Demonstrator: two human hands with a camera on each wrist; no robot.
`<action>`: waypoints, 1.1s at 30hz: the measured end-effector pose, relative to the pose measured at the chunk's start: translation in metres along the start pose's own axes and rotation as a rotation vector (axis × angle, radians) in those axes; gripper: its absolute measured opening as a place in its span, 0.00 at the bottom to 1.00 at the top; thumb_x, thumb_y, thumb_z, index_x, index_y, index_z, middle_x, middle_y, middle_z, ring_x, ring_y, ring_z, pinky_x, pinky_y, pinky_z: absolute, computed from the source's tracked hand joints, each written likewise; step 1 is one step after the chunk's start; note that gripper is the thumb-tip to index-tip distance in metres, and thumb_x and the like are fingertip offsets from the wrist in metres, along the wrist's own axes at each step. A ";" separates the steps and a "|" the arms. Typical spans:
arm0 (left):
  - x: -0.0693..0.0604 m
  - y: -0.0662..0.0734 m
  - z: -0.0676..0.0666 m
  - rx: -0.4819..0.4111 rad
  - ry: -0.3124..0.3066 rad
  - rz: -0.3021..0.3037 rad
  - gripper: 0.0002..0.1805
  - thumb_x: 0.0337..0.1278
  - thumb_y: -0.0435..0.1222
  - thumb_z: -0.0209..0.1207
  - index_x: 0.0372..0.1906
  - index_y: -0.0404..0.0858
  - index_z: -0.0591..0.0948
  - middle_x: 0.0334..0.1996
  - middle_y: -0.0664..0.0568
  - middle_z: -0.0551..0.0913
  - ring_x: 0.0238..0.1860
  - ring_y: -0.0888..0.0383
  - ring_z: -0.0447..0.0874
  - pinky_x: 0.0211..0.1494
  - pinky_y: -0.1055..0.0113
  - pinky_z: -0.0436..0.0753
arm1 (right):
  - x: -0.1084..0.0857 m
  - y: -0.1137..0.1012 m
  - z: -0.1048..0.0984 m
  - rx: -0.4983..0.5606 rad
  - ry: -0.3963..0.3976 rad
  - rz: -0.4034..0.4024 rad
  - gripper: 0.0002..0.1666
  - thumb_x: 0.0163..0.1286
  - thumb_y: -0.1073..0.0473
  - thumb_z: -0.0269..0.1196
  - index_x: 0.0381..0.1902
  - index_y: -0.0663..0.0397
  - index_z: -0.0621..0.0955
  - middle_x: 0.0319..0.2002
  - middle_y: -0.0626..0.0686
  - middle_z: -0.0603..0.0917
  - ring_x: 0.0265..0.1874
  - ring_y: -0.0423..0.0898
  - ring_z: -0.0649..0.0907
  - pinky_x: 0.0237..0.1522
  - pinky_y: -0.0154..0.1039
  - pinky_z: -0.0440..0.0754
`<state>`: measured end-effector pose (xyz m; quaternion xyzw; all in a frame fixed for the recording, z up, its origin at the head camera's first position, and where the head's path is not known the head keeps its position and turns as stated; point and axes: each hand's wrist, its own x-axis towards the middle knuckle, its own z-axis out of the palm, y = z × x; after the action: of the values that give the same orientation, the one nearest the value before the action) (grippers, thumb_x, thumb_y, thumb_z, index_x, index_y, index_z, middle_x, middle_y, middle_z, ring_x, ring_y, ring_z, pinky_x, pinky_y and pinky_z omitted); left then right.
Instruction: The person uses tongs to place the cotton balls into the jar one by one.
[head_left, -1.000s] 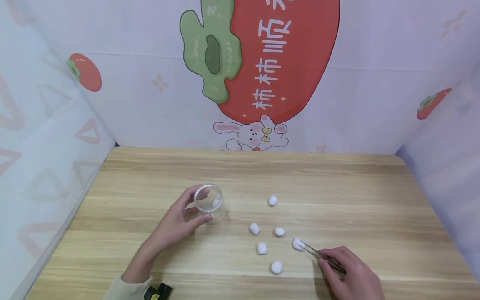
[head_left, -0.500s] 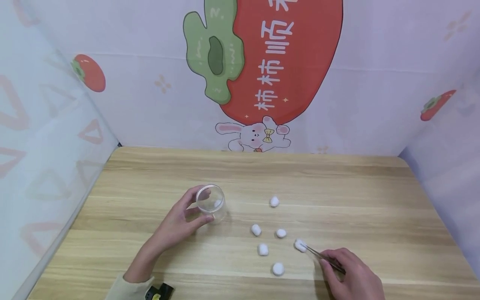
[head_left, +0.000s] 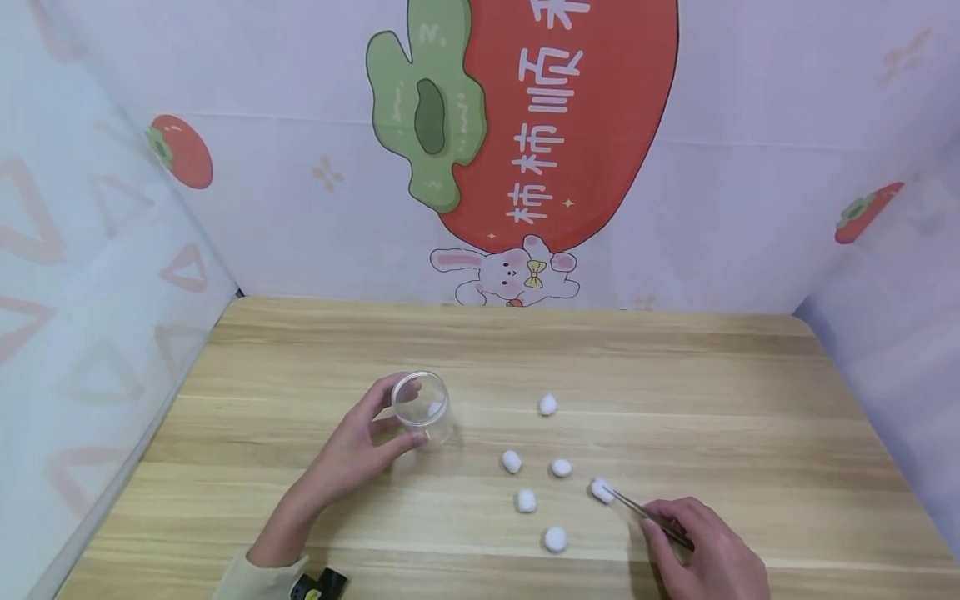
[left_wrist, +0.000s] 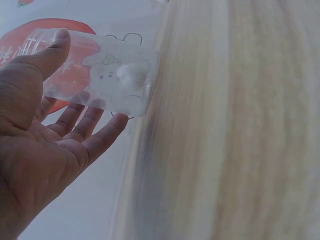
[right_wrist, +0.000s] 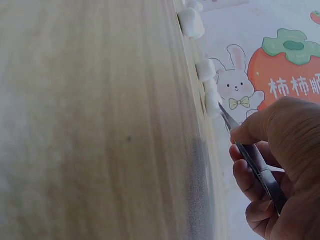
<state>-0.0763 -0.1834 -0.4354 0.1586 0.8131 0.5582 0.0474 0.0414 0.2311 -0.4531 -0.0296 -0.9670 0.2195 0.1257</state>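
Note:
My left hand (head_left: 358, 446) holds a clear plastic jar (head_left: 422, 408) upright on the table, thumb on the near side and fingers around the far side. One white cotton ball (left_wrist: 132, 76) lies at the jar's bottom. In my right hand (head_left: 708, 546) a pair of metal tweezers (head_left: 652, 515) is pinched between thumb and fingers. The tweezer tips touch a cotton ball (head_left: 602, 490) on the table; whether they grip it I cannot tell. In the right wrist view the tweezers (right_wrist: 255, 162) point at the row of cotton balls (right_wrist: 213, 103).
Several more cotton balls lie loose between the hands: one at the back (head_left: 547, 405), one near the front (head_left: 556, 539), others between, such as a small one (head_left: 561, 468). The wooden table (head_left: 300, 342) ends at a printed cloth backdrop (head_left: 300, 242).
The tweezer tips have come closer together on the cotton ball, which has turned slightly. My left hand and the jar stay in place. The head view shifted a little.

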 end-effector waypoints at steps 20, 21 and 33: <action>0.003 -0.001 0.001 0.014 0.001 -0.015 0.42 0.59 0.42 0.76 0.76 0.49 0.69 0.71 0.52 0.78 0.75 0.49 0.75 0.71 0.56 0.86 | 0.004 -0.004 0.000 0.041 0.046 0.007 0.13 0.57 0.58 0.81 0.37 0.36 0.89 0.34 0.38 0.89 0.32 0.23 0.80 0.28 0.27 0.81; 0.003 -0.001 0.000 0.012 -0.001 -0.014 0.42 0.59 0.42 0.76 0.76 0.49 0.69 0.71 0.52 0.78 0.75 0.48 0.75 0.71 0.56 0.86 | 0.004 -0.004 0.001 0.047 0.055 0.005 0.13 0.57 0.59 0.81 0.36 0.37 0.89 0.34 0.38 0.89 0.32 0.23 0.79 0.28 0.26 0.81; -0.001 0.000 -0.002 0.003 -0.004 -0.026 0.42 0.59 0.41 0.76 0.76 0.48 0.69 0.71 0.48 0.78 0.75 0.48 0.75 0.72 0.55 0.86 | 0.006 -0.009 0.003 0.087 0.089 -0.034 0.16 0.55 0.61 0.81 0.36 0.35 0.89 0.33 0.35 0.88 0.32 0.23 0.79 0.31 0.14 0.73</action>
<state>-0.0757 -0.1850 -0.4345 0.1491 0.8159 0.5558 0.0560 0.0349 0.2226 -0.4506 -0.0173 -0.9504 0.2574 0.1736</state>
